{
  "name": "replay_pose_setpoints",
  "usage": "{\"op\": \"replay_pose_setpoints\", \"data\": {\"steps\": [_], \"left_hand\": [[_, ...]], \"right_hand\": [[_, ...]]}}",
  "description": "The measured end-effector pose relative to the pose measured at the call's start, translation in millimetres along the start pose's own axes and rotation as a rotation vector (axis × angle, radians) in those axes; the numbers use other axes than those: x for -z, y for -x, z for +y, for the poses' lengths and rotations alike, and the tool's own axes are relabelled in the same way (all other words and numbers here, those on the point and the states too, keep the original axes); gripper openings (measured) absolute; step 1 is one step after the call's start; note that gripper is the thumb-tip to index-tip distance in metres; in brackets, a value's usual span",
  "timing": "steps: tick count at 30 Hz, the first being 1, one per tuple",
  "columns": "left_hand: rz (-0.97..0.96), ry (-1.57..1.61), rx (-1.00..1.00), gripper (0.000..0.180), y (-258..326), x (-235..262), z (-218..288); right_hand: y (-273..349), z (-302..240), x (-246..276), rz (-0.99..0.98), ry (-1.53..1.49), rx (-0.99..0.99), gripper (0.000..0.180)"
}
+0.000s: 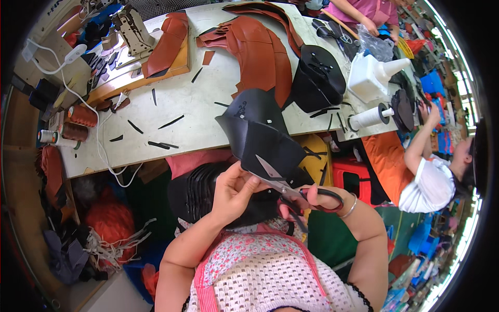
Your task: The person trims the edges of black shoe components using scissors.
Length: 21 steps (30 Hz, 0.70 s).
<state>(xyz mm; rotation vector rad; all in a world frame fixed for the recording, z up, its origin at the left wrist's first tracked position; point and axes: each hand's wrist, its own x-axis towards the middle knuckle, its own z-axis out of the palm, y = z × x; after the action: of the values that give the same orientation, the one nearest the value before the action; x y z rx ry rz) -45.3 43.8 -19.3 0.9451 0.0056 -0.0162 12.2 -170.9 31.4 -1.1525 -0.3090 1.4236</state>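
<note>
My left hand point(235, 190) pinches the lower edge of a black leather piece point(262, 140), which is folded into a curved, open shape and rests partly over the table's front edge. In my right hand point(307, 199) is a pair of scissors point(284, 188) with dark handles and a touch of red. Their blades are spread apart and lie at the leather's lower edge, close to my left fingertips. A stack of black leather pieces point(193, 193) sits on my lap below. Another black leather piece point(318, 78) stands on the table, to the right of several layered red-brown leather pieces point(260, 52).
The white table point(192, 119) carries scattered black strips, a sewing machine part point(132, 31) at the far left, a white bottle point(371, 78) and a spool of white thread point(369, 119). Thread cones point(78, 122) and a white cable stand left. Other people work to the right.
</note>
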Motion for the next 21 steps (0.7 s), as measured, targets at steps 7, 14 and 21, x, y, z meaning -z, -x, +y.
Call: {"op": "replay_pose_setpoints", "data": {"steps": [7, 14, 21], "left_hand": [[-0.061, 0.008, 0.076, 0.027, -1, 3, -1], [-0.087, -0.027, 0.09, 0.026, -2, 3, -3], [-0.124, -0.135, -0.014, 0.025, -4, -7, 5]], "right_hand": [[4, 15, 9, -0.104, -0.05, -0.035, 0.079], [1, 10, 5, -0.057, -0.044, -0.034, 0.073], [30, -8, 11, 0.388, 0.539, 0.208, 0.052]]}}
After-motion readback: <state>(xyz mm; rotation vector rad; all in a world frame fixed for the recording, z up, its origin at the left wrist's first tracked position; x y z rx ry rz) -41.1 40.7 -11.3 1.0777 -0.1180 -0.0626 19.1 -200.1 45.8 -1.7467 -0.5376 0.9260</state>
